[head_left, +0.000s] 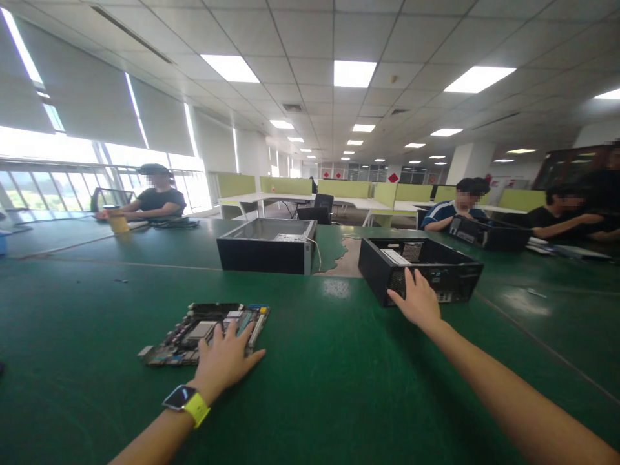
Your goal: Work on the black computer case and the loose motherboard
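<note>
My left hand (225, 358), with a yellow-strapped watch on the wrist, lies flat with fingers spread on the near right edge of a motherboard (203, 330) resting on the green table (314, 374). My right hand (417, 300) reaches forward and rests on the near corner of an open black computer case (436, 261); its fingers lie against the case's rim and near wall. A second open case (268, 245), grey inside, stands farther back in the middle of the table.
A person sits at the far left behind a yellow cup (117, 221). Two more people sit at the far right with another black case (489, 234). Green-partitioned desks and an office chair (320, 208) stand behind the table.
</note>
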The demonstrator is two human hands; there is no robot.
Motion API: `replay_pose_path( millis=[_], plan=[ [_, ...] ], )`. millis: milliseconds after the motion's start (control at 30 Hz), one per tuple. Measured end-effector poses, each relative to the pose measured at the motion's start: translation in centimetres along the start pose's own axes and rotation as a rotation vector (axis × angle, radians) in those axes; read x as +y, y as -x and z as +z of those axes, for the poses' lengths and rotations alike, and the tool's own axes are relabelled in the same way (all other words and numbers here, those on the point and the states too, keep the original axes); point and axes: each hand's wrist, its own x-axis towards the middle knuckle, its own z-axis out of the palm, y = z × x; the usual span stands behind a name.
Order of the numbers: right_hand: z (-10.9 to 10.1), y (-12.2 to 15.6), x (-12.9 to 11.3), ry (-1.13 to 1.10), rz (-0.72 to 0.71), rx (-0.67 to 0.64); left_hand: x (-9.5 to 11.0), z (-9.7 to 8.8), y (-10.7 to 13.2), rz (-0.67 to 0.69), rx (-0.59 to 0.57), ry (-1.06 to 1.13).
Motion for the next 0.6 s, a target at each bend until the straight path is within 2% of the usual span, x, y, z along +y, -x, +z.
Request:
replay_pose_path(
  millis=[67,133,267,333,433,500,600],
  plan=[
    [-0.1,3.7,-1.2,-0.118,-0.079,0.013,-1.2,0.1,0.1,0.045,-0.036,0.03],
    [-0.7,7.7,-2.3,-0.249,-0.15,-0.006,-1.5,0.0,0.4,0.083,-0.023,0.035],
    [-2.8,14.9,-4.1,-0.442,-0.261,-0.064,-0.2,-0.9,2.2,0.101,-0.032,0.041],
    [-3.8,17.6,-4.8,-0.491,-0.287,-0.072,1.4,-1.5,4.1,0.145,-0.045,0.05],
    [-4.6,20.4,-5.8,-0.557,-0.312,-0.089,5.0,-2.4,8.1,0.225,-0.083,0.083],
    [-4.7,21.6,-6.2,-0.604,-0.319,-0.124,8.0,-2.8,10.9,0.286,-0.144,0.124],
    [-4.6,22.5,-6.4,-0.663,-0.308,-0.208,12.4,-2.6,14.4,0.372,-0.298,0.207]
  ],
)
